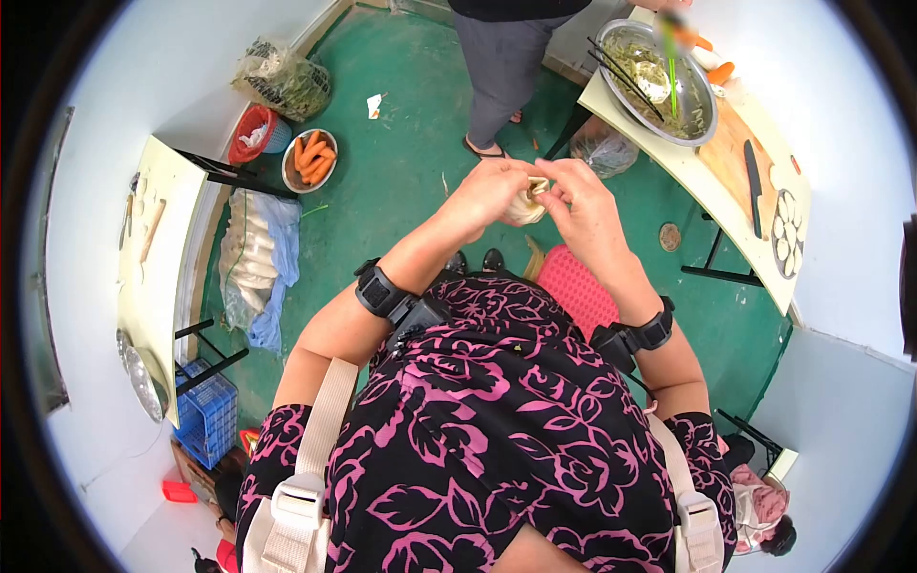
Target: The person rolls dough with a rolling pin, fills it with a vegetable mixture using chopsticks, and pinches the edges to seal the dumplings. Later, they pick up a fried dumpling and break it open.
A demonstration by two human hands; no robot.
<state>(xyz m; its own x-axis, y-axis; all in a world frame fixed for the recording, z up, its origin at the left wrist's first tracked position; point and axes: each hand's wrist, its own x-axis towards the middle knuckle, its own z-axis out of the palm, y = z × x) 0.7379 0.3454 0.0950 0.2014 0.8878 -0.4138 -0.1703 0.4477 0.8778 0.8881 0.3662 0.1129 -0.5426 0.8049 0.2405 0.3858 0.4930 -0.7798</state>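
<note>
A pale dough bun, with a small dark opening at its top, is held up in front of my body. My left hand curls round its left side, the fingers closed on it. On the other side, my right hand pinches the rim of the dough with thumb and fingertips. Part of the bun is hidden behind the fingers, and what lies inside the opening is too small to make out.
Right table: steel bowl with shredded filling and chopsticks, cutting board, knife, plate of dough pieces. Floor: red stool, carrot basin, bag of white radishes, blue crate. A person stands opposite.
</note>
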